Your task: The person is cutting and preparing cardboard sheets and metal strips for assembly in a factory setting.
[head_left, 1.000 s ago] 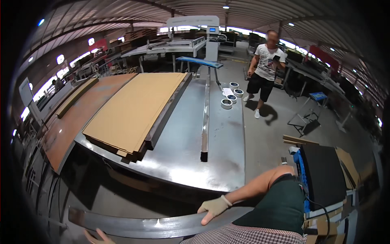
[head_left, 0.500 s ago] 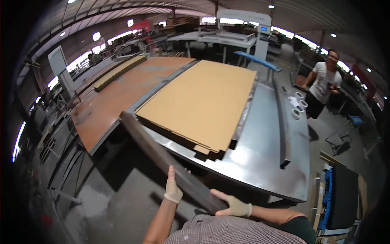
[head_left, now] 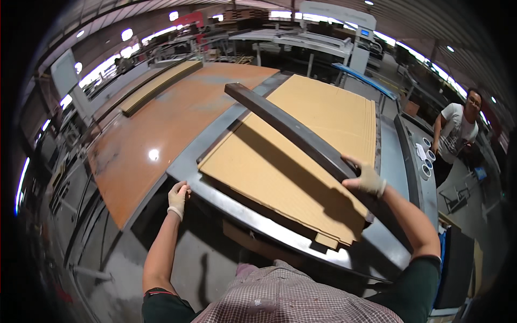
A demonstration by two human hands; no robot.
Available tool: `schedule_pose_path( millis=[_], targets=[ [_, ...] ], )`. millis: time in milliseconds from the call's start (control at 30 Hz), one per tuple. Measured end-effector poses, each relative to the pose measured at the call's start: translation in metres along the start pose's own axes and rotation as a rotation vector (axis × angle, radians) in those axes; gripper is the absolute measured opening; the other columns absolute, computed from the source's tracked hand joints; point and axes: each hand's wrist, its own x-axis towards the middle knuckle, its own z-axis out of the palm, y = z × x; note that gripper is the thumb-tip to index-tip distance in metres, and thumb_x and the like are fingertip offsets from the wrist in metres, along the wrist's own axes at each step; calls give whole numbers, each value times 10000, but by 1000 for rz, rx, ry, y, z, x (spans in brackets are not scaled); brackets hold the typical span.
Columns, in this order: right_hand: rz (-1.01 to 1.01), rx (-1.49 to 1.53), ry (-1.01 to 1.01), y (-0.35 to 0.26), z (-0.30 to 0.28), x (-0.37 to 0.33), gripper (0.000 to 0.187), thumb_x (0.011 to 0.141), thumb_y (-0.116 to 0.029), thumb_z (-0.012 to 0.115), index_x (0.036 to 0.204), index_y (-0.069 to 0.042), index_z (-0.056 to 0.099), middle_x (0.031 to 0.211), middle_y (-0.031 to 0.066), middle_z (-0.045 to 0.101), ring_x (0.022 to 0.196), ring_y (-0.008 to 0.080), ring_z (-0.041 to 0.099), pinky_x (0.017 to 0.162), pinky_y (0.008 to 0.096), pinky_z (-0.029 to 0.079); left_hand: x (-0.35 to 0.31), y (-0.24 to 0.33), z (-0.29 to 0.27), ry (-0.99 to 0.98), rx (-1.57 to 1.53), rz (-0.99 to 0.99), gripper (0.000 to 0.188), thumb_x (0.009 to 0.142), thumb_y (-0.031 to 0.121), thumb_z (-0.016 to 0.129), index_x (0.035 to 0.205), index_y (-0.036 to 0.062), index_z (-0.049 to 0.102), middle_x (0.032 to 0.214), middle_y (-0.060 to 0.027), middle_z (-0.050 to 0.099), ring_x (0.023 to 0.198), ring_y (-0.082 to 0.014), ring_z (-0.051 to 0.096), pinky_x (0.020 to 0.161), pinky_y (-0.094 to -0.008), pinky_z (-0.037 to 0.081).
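A long dark metal bar slants over the stack of cardboard sheets and casts a shadow on the top sheet. My right hand, in a pale glove, grips the bar toward its near end, thumb and fingers on opposite sides. The far end reaches past the stack's left edge, raised above the table. My left hand, also gloved, is off the bar beside the near left corner of the metal table. Its fingers are curled together with nothing visible in them.
A second dark bar lies along the table's right side near several tape rolls. An orange-brown board adjoins on the left, with a long tan strip beyond it. A person in a white shirt stands at right.
The bar has gone from in front of the table to over the cardboard. My left hand has let go of it and moved left; my right hand has moved forward and right with it.
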Motion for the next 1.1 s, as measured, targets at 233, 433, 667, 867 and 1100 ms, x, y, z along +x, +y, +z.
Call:
schedule_pose_path(
  millis=[233, 433, 667, 867, 1100],
  targets=[
    [256, -236, -65, 88, 25, 114, 874, 588, -341, 783, 1366, -107, 462, 1313, 187, 513, 1205, 319, 497, 1019, 388, 397, 177, -11, 14, -620, 535, 271, 612, 768, -38, 547, 1364, 17, 419, 1195, -127, 589, 1053, -203, 584, 908, -310, 467],
    [132, -548, 468, 43, 68, 43, 502, 759, -187, 656, 1238, -81, 552, 1224, 200, 543, 1141, 356, 510, 946, 430, 426, 195, -7, 8, -688, 637, 346, 429, 838, -18, 485, 1263, -65, 513, 1179, -167, 597, 1096, -218, 569, 938, -311, 434],
    [936, -248, 696, 67, 96, -216, 477, 741, -11, 540, 1217, 0, 555, 1094, 207, 638, 1032, 291, 615, 916, 341, 468, 292, -27, 133, -643, 629, 577, 506, 758, -88, 422, 1256, -69, 514, 1185, -175, 616, 1080, -233, 591, 933, -318, 434],
    [790, -237, 856, 126, 120, -173, 501, 725, -4, 566, 1224, 18, 530, 1067, 248, 629, 1036, 358, 605, 892, 374, 469, 378, -39, 191, -601, 544, 455, 467, 748, -72, 489, 1205, -33, 572, 1054, -156, 674, 959, -212, 638, 856, -291, 467],
    [933, -429, 865, 221, 76, -137, 142, 683, -67, 556, 761, 36, 613, 760, 275, 601, 717, 449, 573, 638, 494, 431, 341, 6, 233, -512, 579, 201, 316, 725, 37, 690, 1035, 0, 641, 824, -39, 666, 704, -88, 550, 639, -290, 478]
  ],
)
